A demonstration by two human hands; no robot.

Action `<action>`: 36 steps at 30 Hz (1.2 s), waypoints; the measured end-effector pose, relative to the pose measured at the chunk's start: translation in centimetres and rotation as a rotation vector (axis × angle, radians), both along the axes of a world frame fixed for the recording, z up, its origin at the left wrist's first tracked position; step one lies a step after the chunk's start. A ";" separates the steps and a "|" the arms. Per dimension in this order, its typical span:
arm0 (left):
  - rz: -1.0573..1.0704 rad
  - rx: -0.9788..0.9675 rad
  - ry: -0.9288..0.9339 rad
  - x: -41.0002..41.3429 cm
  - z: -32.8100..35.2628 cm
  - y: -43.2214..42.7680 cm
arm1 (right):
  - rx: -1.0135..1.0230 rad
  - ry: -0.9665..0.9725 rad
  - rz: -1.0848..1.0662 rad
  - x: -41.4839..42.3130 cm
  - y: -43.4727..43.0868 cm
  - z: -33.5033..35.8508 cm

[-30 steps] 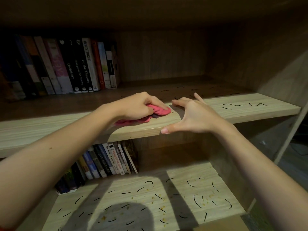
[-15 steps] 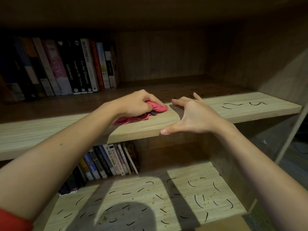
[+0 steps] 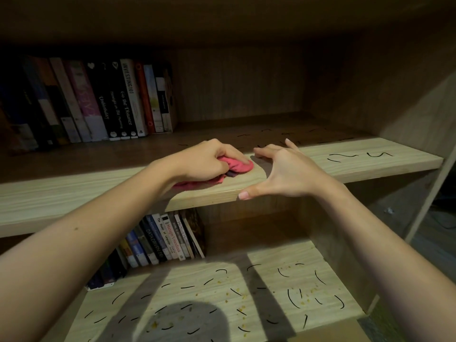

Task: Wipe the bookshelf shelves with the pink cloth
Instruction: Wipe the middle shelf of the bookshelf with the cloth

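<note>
left hand (image 3: 209,161): fingers curled down over the crumpled pink fabric cloth (image 3: 238,165), gripping it and pressing it onto the board
cloth position: bunched beneath the left fingers, with one fold showing past the fingertips and a tail trailing back under the wrist; it lies on the upper light wood-grain shelf board (image 3: 74,191), close to the front edge
right hand (image 3: 288,174): spread wide and holding nothing; fingers nearly straight, their tips resting on the same board just right of the cloth, the thumb stretched along the board's front edge
gap between hands: left and right fingertips are near each other but not touching
upper compartment: a row of upright paperback books (image 3: 111,99) with dark, pink and white spines stands at the back, beyond and left of the left fingers; short curved black marks (image 3: 343,157) lie on the board right of the right fingers, with more in the dim area behind them
lower compartment: below both hands, a pale wood-grain lower shelf (image 3: 217,275) holds a leaning row of smaller books (image 3: 167,238) at its back left
lower shelf surface: black curved strokes (image 3: 293,297) and yellowish crumbs (image 3: 243,296) are scattered over the front, crossed by band-shaped shadows and one rounded dark shadow (image 3: 187,322)
</note>
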State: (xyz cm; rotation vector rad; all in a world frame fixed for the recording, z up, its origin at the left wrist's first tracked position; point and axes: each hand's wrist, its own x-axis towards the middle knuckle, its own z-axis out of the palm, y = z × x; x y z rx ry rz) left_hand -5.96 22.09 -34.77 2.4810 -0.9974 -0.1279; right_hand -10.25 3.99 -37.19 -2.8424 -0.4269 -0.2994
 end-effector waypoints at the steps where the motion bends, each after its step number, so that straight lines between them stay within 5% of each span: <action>1: -0.026 0.005 0.009 -0.3 0.1 0.5 | 0.005 -0.006 0.003 0.0 0.0 0.0; 9: 0.316 -0.115 -0.204 -1.8 -0.9 2.9 | 0.065 -0.006 -0.009 -0.2 0.2 0.1; 14: 0.328 -0.186 -0.057 -3.2 0.1 3.1 | 0.308 -0.130 0.057 0.2 -0.6 -0.7; 18: 0.521 -0.290 -0.258 -3.2 -1.1 6.9 | 0.405 -0.224 0.010 0.3 0.6 -0.3; 21: 0.533 -0.274 -0.320 -2.9 -2.6 7.8 | 0.350 -0.198 0.013 -0.1 5.2 0.6; 25: 0.564 -0.361 -0.306 -2.3 -2.7 8.1 | -0.064 -0.143 -0.061 -0.2 10.1 0.6; 36: 0.538 -0.320 -0.255 -0.9 -3.0 8.3 | 0.265 0.060 -0.042 0.4 8.4 2.3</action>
